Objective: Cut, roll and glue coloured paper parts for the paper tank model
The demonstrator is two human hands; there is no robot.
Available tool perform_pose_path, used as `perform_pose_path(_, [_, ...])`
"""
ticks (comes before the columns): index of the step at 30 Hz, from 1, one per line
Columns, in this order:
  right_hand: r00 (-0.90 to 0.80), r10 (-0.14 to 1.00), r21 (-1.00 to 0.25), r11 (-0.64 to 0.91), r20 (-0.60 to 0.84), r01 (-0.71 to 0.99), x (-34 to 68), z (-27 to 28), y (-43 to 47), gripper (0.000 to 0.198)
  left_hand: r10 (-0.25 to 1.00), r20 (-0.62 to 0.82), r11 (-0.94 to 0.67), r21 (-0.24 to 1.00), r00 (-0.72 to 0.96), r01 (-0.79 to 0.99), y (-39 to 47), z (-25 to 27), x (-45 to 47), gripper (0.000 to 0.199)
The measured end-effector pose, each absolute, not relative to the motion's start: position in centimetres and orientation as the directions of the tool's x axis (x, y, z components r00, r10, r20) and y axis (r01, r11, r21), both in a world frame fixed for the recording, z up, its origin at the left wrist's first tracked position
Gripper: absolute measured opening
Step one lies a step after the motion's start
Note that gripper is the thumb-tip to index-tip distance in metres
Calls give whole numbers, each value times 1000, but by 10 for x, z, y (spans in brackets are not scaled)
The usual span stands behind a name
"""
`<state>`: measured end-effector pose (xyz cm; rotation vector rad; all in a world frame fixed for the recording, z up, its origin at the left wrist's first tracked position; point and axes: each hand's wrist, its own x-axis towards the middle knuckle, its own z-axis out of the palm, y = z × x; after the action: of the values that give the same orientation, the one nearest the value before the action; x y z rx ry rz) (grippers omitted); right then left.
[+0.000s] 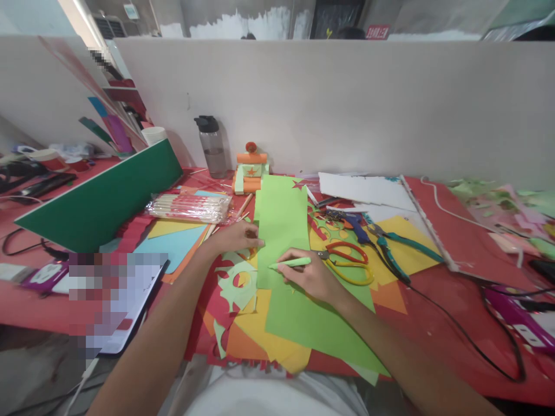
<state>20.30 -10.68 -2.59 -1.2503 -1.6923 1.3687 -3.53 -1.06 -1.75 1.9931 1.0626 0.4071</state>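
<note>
My right hand [310, 274] is closed around a light green pen [299, 262], its tip down on a bright green paper sheet [284, 214]. At that sheet's left edge, my left hand [238, 237] has curled fingers, with the thumb on the margin. A second, larger green sheet [312, 329] lies under my right hand and forearm. Cut pale green scraps [236, 286] with round holes are beside my left wrist. Right of the pen hand lie scissors [368, 274] with red and yellow handles. A dark red star [298, 185] is at the sheet's far end.
Teal-handled pliers [416, 245] and a blue glue gun [358, 228] with a cable lie right. Behind stand a water bottle [214, 153] and an orange-and-green paper model [251, 170]. Bagged sticks [188, 207], a green board [113, 199] and a partly blurred tablet-like device [130, 306] are left.
</note>
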Motion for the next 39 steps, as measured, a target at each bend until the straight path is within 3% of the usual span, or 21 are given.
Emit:
perform_pose_path(14, [-375,919,-953,-5,-124,301,202,-21,-108,25,792,-101,-310,783,602,539,-10,-18,-37,36])
perform_pose_path(18, [-333,940,-954,32,-73,299,201,-20,-108,24,791,-78,-327,785,607,527,-10,-19,-37,37])
perform_pose_path(23, [-356,925,-959,-26,-130,282,203,-23,-106,26,791,-86,-317,789,605,526,-10,-19,-37,40])
perform_pose_path(29, [-310,951,-971,83,9,225,204,-18,-102,23,763,-99,-320,801,639,506,-10,-21,-39,37])
perform_pose_path(39, [-342,940,-950,93,-15,297,205,-19,-103,23,704,-99,-351,812,703,466,-12,-15,-39,40])
